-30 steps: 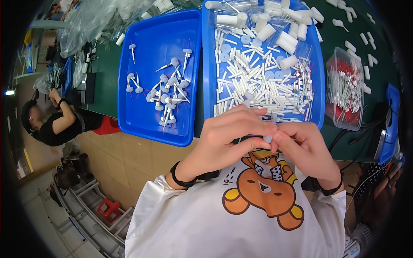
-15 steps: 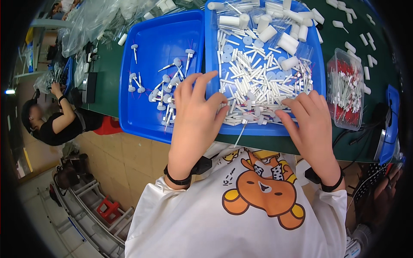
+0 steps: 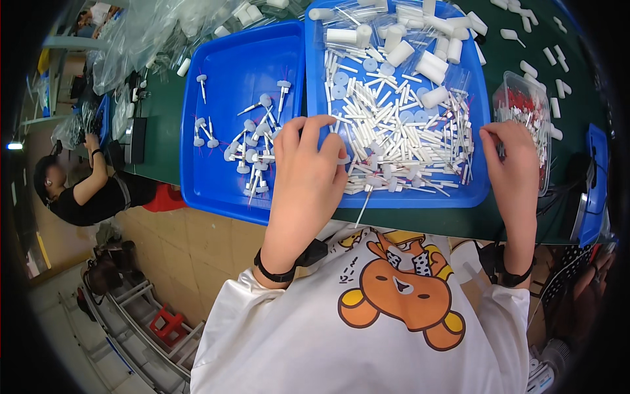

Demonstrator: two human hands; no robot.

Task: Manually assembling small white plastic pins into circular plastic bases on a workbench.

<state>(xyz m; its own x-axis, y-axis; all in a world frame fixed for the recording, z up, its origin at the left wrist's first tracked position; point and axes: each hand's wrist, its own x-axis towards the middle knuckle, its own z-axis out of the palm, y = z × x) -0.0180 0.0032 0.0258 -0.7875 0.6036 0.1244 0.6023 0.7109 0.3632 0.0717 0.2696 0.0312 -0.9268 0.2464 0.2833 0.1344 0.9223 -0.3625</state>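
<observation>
My left hand (image 3: 307,167) is over the meeting rims of two blue trays. Its fingers are curled, thumb and forefinger close together beside a small greyish disc (image 3: 344,159); whether they grip it I cannot make out. My right hand (image 3: 513,154) is over the right rim of the right tray (image 3: 478,190), next to a clear plastic box (image 3: 543,180). Its thumb and forefinger tips come together; anything between them is too small to see. Many short white tubes (image 3: 367,121) fill the right tray. The left tray (image 3: 230,52) holds several white sticks with grey discs and thin red wires (image 3: 252,148).
White foam cylinders (image 3: 430,65) and clear sleeves are heaped at the right tray's far end. More cylinders (image 3: 528,69) lie on the green table (image 3: 161,144). Plastic bags (image 3: 151,33) cover the far left. A person in black (image 3: 82,197) works at the left.
My right hand has left the near part of the right tray and moved right, beside the clear box. My left hand has shifted slightly, with its fingers more curled.
</observation>
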